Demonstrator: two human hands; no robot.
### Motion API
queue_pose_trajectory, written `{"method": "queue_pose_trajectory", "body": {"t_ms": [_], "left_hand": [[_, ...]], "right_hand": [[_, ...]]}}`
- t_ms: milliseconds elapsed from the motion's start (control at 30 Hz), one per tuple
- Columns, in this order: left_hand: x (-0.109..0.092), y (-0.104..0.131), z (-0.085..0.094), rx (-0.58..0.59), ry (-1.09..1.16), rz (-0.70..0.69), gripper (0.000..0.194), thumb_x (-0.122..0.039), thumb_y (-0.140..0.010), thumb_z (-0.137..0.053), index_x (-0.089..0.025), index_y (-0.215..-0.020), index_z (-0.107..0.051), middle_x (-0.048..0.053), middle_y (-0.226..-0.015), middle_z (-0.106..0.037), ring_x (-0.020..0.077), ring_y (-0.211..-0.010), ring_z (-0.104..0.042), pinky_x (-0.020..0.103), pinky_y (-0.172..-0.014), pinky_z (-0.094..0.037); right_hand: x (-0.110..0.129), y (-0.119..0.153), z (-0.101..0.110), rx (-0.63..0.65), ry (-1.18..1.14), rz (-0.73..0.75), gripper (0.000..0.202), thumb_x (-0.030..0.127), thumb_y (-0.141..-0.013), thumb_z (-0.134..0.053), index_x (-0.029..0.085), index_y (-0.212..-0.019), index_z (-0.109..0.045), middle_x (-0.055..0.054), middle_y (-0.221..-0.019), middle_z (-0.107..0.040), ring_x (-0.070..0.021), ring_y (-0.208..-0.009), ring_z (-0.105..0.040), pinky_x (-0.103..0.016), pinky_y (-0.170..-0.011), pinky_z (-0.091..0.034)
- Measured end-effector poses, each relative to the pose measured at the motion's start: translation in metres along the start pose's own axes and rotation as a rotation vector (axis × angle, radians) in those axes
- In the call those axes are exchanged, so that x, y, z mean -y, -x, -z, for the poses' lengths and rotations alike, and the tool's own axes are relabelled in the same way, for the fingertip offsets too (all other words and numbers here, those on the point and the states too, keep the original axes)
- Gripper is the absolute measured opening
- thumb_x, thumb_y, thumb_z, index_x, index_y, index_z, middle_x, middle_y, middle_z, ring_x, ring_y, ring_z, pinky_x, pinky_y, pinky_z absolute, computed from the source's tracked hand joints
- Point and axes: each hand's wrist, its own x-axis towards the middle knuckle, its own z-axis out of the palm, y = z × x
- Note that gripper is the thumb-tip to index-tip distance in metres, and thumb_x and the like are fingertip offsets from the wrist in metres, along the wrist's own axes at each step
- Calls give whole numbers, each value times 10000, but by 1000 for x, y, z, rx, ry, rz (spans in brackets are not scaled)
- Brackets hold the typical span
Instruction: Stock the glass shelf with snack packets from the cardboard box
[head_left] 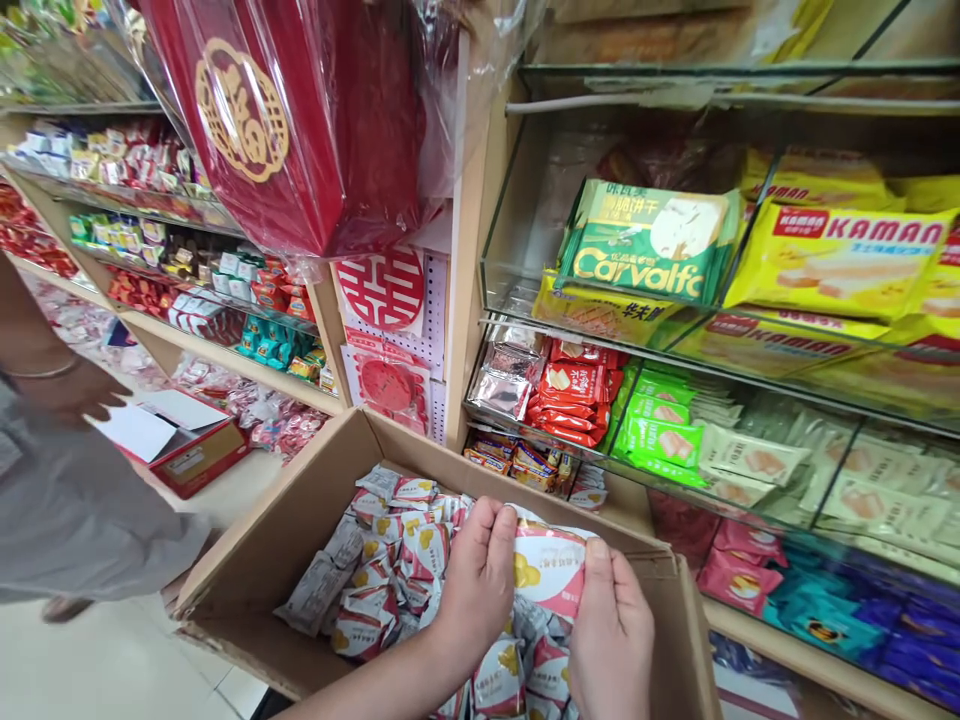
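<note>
Between my two hands, over an open cardboard box, a small pink and white snack packet (549, 565) with a yellow picture is stretched flat. My left hand (484, 565) pinches its left end between thumb and fingers. At the opposite end, my right hand (611, 610) grips the packet's right edge. Below them the cardboard box (247, 570) holds a loose heap of similar wrapped packets (382, 575), some showing silvery-white backs. My forearms hide part of the heap and the box's near side.
Glass-fronted shelves on the right hold yellow KAMAN packs (840, 260), a green Carvalfa pack (652, 240) and red packets (574, 390). A plastic-wrapped red bag (300, 110) hangs above. At left, a person in grey (82, 500) stands near a red carton (195, 450).
</note>
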Motion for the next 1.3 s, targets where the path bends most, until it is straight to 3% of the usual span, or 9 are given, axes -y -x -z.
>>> {"method": "queue_pose_trajectory", "body": {"t_ms": [100, 233, 367, 433, 500, 667, 800, 1100, 1300], "left_hand": [[3, 5, 0, -2, 71, 71, 326, -477, -819, -436, -196, -660, -385, -51, -618, -351, 96, -560, -316, 202, -531, -328], [0, 5, 14, 91, -99, 52, 281, -445, -821, -445, -185, -721, -476, -29, -647, -432, 111, -598, -400, 216, -572, -379], [-24, -5, 29, 416, -399, -57, 442, -353, -726, -615, -200, -1127, -510, 57, -964, -568, 179, -841, -515, 273, -742, -416], [-36, -11, 27, 652, -406, -20, 495, -320, -647, -693, -194, -1104, -554, 53, -962, -604, 198, -855, -538, 280, -758, -417], [-41, -13, 18, 752, -285, 82, 311, -332, -651, -686, -158, -904, -640, 24, -801, -630, 173, -742, -552, 257, -686, -425], [-30, -6, -9, 328, 118, 258, 298, -406, -644, -677, -147, -757, -581, -20, -657, -567, 106, -585, -485, 217, -572, -401], [-23, -5, -16, 102, 85, 239, 253, -362, -642, -676, -162, -665, -522, -40, -631, -512, 90, -602, -441, 195, -591, -365], [-11, -3, -21, 74, -2, 117, 326, -457, -727, -562, -184, -645, -404, -65, -567, -393, 81, -527, -329, 202, -511, -301], [-6, -9, -13, 254, -222, 49, 334, -457, -814, -441, -184, -628, -392, -54, -591, -341, 96, -561, -314, 216, -525, -288]], "right_hand": [[0, 0, 2, 22, -64, -61, 373, 536, -751, -497, 184, -870, -513, -16, -731, -618, -119, -537, -529, -213, -478, -417], [3, -5, 17, 141, 288, 83, 365, 537, -784, -435, 182, -778, -522, -1, -649, -575, -125, -564, -516, -212, -524, -421], [18, -9, 27, 397, 657, 352, 337, 475, -799, -438, 183, -659, -533, 22, -546, -506, -105, -519, -454, -194, -506, -362], [27, -12, 26, 493, 696, 410, 334, 457, -803, -438, 182, -648, -548, 22, -533, -506, -103, -511, -452, -193, -504, -354], [33, -15, 25, 413, 637, 377, 358, 484, -802, -425, 179, -678, -566, 9, -562, -529, -113, -533, -476, -196, -510, -374], [27, -15, 23, 149, 291, 241, 452, 523, -758, -488, 179, -1047, -526, -64, -903, -608, -174, -805, -569, -252, -682, -463], [13, -8, 22, 175, 288, 185, 383, 521, -709, -553, 161, -837, -569, -39, -749, -607, -164, -692, -551, -244, -587, -444], [21, -6, 12, -111, -275, -142, 403, 542, -623, -636, 183, -736, -496, 30, -586, -577, -112, -502, -510, -206, -449, -391], [13, -7, 14, -103, -221, -129, 387, 546, -649, -618, 185, -726, -505, 42, -565, -589, -95, -471, -514, -177, -423, -390]]}}
